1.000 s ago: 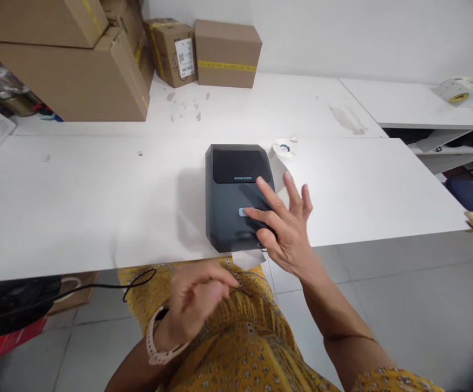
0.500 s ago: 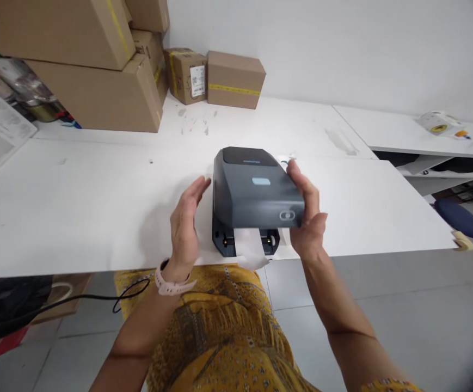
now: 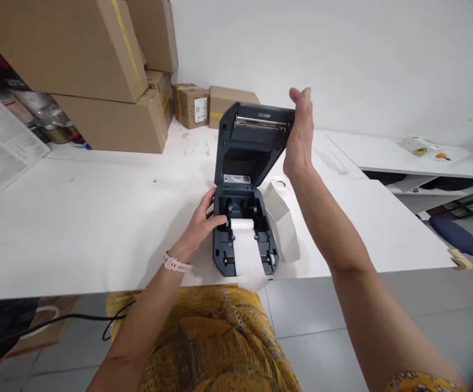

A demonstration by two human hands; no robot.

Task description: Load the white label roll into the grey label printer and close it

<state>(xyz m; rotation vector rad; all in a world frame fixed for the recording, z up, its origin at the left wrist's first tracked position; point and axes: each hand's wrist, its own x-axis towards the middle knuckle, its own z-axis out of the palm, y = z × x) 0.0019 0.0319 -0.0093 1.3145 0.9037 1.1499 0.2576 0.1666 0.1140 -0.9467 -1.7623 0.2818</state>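
The dark grey label printer (image 3: 246,234) stands open on the white bench (image 3: 97,223), its lid (image 3: 256,141) tilted up beside the right hand's fingers (image 3: 302,103), which are extended and nearly together. A white paper strip (image 3: 247,253) runs from a small roll (image 3: 242,224) out over the front edge. The left hand's fingers (image 3: 215,209) are partly spread, touching the printer's side wall, thumb over its rim near that roll.

The printer's raised lid (image 3: 256,139) hides the lower part of a yellow-taped carton (image 3: 230,96); the print on its inner sticker (image 3: 237,178) is too small to read. The left edge cuts off the black cable (image 3: 77,316), the bottom edge a patterned sleeve (image 3: 418,383).
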